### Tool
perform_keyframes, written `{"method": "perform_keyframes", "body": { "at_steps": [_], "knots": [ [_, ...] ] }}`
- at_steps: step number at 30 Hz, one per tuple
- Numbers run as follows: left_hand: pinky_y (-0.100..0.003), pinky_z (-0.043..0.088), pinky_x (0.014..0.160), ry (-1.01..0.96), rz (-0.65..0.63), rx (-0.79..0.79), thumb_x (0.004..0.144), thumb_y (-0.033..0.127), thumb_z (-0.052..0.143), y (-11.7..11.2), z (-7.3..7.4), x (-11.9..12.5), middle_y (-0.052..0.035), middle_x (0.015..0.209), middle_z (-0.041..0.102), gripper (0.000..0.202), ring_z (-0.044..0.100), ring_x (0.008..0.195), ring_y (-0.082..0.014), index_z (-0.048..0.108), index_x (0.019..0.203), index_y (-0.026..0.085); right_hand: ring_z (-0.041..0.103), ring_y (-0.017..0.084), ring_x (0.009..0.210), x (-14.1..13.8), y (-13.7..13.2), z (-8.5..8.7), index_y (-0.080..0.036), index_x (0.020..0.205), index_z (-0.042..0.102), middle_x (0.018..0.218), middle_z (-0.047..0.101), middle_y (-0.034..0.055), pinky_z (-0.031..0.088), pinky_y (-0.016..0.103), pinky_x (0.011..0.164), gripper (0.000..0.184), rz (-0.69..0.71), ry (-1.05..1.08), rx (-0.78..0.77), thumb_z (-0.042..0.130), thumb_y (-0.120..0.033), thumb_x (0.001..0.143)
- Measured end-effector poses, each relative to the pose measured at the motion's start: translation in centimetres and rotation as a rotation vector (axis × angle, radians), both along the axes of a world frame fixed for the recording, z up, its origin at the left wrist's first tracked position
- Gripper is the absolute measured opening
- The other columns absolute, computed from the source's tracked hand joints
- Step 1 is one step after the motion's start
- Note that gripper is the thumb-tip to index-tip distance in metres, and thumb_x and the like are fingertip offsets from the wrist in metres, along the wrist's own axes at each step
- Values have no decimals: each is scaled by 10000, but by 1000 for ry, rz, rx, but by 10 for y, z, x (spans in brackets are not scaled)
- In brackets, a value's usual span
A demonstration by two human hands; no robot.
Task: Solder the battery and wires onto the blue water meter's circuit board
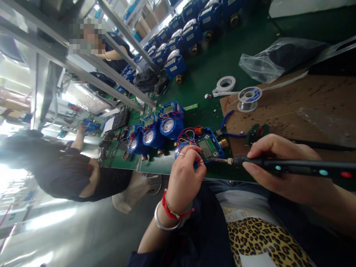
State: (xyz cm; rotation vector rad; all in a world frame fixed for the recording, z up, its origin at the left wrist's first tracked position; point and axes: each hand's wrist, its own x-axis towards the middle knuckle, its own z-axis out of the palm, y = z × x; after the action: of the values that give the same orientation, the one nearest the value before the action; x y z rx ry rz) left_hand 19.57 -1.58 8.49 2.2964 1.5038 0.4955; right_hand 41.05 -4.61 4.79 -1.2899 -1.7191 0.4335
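My right hand (280, 167) grips a black soldering iron (267, 163) like a pen, its tip pointing left. The iron's tip (213, 160) reaches the edge of a blue water meter (222, 150) with an open housing, a green circuit board and a small display (206, 147). Over that meter's near left side, my left hand (187, 168) pinches a thin dark wire (200, 161) close to the tip. Red and yellow wires (185, 136) loop out of the housing behind my fingers. Whether the tip touches the wire I cannot tell.
Several blue meters (171, 124) stand to the left, more in rows at the back. A solder spool (248, 99), white tape roll (226, 84) and green-handled cutters (257, 133) lie by a cardboard sheet (289, 107). A co-worker (66, 167) is at the left, beside a metal frame (122, 29).
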Motion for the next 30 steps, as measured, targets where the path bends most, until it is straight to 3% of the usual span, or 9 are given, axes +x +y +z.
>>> {"method": "perform_keyframes", "body": {
  "at_steps": [12, 24, 30],
  "knots": [
    [-338, 452, 884, -15, -5, -14, 802, 32, 547, 1, -2, -3, -46, 1084, 610, 171, 577, 1006, -173, 487, 787, 192, 474, 57, 385, -1, 3, -1, -222, 809, 484, 522, 528, -85, 349, 181, 391, 169, 70, -4, 64, 645, -197, 763],
    [-367, 469, 879, -20, -7, -8, 802, 30, 534, 1, -1, -1, -59, 1075, 616, 171, 582, 1005, -195, 490, 784, 194, 516, 72, 450, -10, 2, 2, -217, 798, 484, 580, 553, -60, 379, 198, 451, 110, 35, -6, 92, 591, -195, 782],
    [-374, 476, 881, -9, -7, -9, 801, 30, 533, 0, 0, 0, -60, 1072, 616, 173, 585, 1000, -199, 488, 779, 196, 549, 80, 498, -9, -1, 1, -226, 829, 481, 625, 577, -59, 407, 193, 484, 170, 78, 8, 90, 627, -179, 757]
  ]
}}
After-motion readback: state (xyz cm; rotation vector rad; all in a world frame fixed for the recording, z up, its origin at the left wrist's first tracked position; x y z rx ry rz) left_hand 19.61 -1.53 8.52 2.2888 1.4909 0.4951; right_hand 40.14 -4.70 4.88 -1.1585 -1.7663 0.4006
